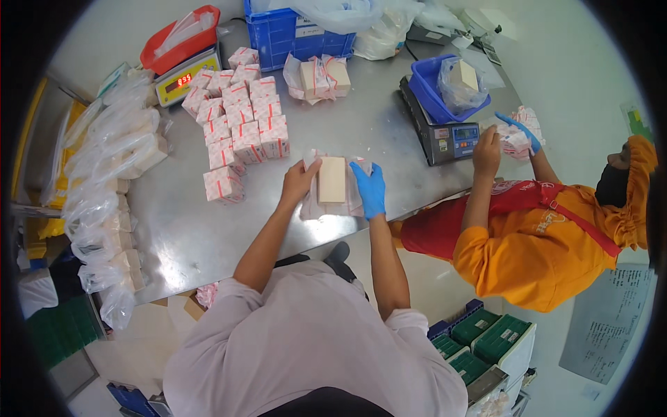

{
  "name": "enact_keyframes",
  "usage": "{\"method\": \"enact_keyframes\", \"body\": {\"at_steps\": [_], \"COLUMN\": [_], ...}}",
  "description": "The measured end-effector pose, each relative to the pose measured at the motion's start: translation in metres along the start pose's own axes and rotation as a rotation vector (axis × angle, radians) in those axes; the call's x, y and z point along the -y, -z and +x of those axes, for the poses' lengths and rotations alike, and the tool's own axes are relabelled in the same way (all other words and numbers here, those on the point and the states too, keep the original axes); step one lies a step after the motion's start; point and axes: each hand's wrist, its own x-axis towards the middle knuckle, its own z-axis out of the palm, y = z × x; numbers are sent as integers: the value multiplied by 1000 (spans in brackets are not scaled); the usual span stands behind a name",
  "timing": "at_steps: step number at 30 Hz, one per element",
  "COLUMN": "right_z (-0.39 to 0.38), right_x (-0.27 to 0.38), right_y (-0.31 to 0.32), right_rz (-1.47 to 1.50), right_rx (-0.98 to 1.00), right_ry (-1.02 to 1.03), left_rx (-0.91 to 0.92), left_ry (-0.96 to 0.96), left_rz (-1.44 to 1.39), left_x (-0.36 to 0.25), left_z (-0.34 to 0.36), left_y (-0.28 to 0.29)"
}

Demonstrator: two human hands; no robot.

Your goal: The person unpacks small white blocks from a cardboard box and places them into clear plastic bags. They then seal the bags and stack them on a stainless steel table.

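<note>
While the cream block [332, 182] lies on its thin sheet [311, 207], its long side running from twelve to six o'clock, I have a hand on either flank, presumably to steady the loose edges. The bare left hand [299, 182] sits at nine o'clock, its thumb beside the block; the right hand [370, 189], in a blue glove, sits at three, a fingertip close to the block. I cannot tell whether either one pinches the sheet or merely rests against it.

Taking the block as my dial's centre, the wrapped packs [246, 142] stand in close rows at ten o'clock, likely to save room, and the bagged blocks [144, 156] line the table's nine o'clock edge, within arm's reach. Toward two, a blue basket [427, 90] rides on a dark scale [436, 153], probably to keep its load together. At half past two, a co-worker [528, 240] handles another printed bundle [516, 142].

The block looks matte, smooth and square-edged; the sheet is crinkled and slightly see-through. Red bands cross the boxy packs, the bags are glossy and slack, and the metal table [396, 132] throws back white glare.
</note>
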Motion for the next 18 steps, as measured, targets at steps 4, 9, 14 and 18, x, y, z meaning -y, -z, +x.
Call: {"method": "enact_keyframes", "body": {"at_steps": [4,9,14,18], "right_z": [38,30,-4,56], "right_x": [20,12,15,9], "right_y": [-3,24,42,23], "right_rz": [-122,236,107,209], "right_rx": [287,350,629,490], "right_ry": [-150,-409,-269,-220], "left_rx": [-172,26,27,27], "left_ry": [145,403,220,77], "left_rz": [-90,-452,-333,-180], "left_x": [81,73,42,12], "left_z": [60,19,-8,54], "left_y": [1,1,-19,-69]}}
